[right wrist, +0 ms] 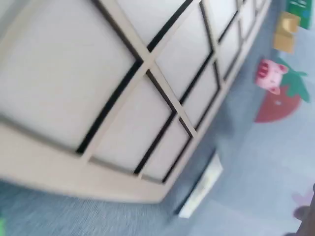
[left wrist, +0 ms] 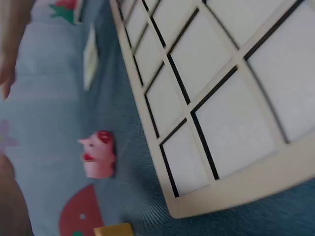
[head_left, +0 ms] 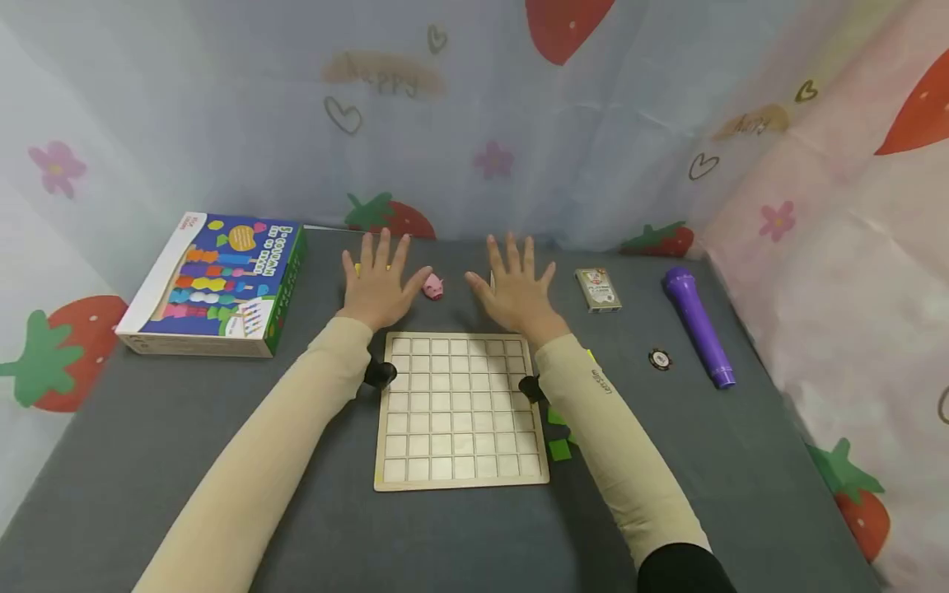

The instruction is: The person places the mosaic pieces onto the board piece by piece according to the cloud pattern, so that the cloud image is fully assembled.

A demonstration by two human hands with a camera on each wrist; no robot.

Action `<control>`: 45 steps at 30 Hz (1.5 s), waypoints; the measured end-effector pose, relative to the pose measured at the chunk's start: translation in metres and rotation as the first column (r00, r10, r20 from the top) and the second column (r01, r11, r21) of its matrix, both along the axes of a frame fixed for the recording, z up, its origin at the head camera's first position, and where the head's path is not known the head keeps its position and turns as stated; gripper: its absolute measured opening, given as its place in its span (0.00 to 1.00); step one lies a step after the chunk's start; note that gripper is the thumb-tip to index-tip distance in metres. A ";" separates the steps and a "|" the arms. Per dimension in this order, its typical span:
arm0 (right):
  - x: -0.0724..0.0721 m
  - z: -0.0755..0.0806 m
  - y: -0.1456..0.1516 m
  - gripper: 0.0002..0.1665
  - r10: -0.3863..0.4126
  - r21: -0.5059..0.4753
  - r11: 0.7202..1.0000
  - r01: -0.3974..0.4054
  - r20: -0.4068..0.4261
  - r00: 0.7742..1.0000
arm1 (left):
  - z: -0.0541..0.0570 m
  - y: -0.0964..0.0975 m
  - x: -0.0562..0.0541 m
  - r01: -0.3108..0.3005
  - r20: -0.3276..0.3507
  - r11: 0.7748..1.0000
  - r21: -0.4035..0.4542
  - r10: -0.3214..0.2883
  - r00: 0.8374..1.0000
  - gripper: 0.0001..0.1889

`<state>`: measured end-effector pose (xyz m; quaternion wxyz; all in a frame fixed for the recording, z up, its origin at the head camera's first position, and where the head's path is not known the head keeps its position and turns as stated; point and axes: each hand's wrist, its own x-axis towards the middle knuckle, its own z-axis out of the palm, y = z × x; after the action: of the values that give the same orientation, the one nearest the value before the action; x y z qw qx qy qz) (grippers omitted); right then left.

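Sleeved forearms (head_left: pixel 252 469), nearest us, stretch over the tabletop (head_left: pixel 326 527) on either side of the pale gridded board (head_left: pixel 441 400), which they could knock askew if they dip or swing inward. It lies flat before us, near-square with no clear long axis, its side edges running away from us, while our left hand (head_left: pixel 376 284) and right hand (head_left: pixel 516 298) spread past its far edge, their grip released, holding nothing. Green tiles (head_left: pixel 559 450) beside its right edge could scatter under a careless sweep.
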<state>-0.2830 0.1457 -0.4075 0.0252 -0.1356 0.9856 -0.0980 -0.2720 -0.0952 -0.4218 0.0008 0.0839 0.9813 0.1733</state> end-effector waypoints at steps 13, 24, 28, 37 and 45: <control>0.069 0.000 0.110 0.24 0.154 0.039 0.985 -0.166 0.221 0.963 | -0.036 -0.054 0.106 0.103 -0.124 0.937 0.334 -0.065 0.990 0.29; 0.078 -0.017 0.122 0.19 0.206 -0.034 0.979 -0.203 0.147 0.967 | -0.060 -0.034 0.137 0.189 -0.018 0.906 0.378 -0.197 0.980 0.27; 0.077 -0.019 0.123 0.18 0.211 -0.039 0.977 -0.208 0.142 0.967 | -0.069 -0.035 0.138 0.201 -0.036 0.914 0.353 -0.201 0.979 0.26; 0.075 -0.018 0.126 0.16 0.188 -0.020 0.982 -0.187 0.146 0.971 | -0.074 -0.037 0.139 0.208 -0.062 0.931 0.300 -0.199 0.978 0.26; 0.082 -0.007 0.115 0.13 0.186 -0.088 0.981 -0.173 0.159 0.970 | -0.074 -0.037 0.141 0.207 -0.077 0.937 0.281 -0.193 0.978 0.26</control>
<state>-0.2011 0.2603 -0.4145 0.1113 -0.2164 0.9594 -0.1426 -0.1314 -0.1321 -0.4961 -0.0174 0.1867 0.9318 0.3108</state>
